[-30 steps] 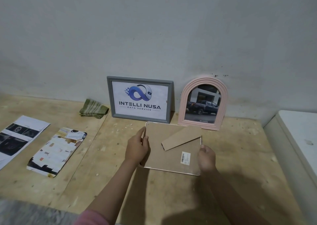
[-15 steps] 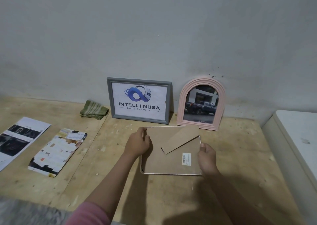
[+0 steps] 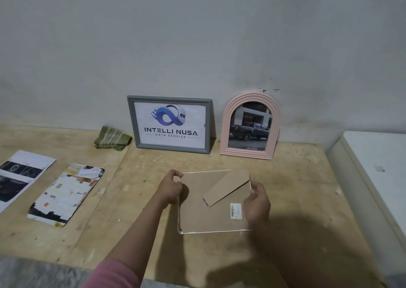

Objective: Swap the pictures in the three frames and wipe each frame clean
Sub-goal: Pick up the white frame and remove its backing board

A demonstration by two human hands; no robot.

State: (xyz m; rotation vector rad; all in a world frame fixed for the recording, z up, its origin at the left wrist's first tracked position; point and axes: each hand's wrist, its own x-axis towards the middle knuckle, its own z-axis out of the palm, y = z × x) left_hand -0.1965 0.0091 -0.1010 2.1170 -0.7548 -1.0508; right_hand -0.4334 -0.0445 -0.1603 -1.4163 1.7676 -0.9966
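Two hands work the face-down frame (image 3: 211, 208) lying near on the table (image 3: 307, 189): left hand (image 3: 170, 185) pinches its far-left corner, right hand (image 3: 257, 202) grips the right edge; lift the backing evenly, without bending

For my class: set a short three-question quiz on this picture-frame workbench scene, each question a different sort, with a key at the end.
1. True or false: the frame held by both hands lies with its cardboard back facing up.
2. Multiple choice: what does the pink arched frame show? A) a logo B) a dark pickup truck C) nothing
3. Fill in: the folded green cloth lies just to the ___ of the grey frame, as the camera sees it.

Key
1. True. The left hand has its grip on the far left corner, the right hand on the right edge; the stand flap and barcode sticker show.
2. B
3. left
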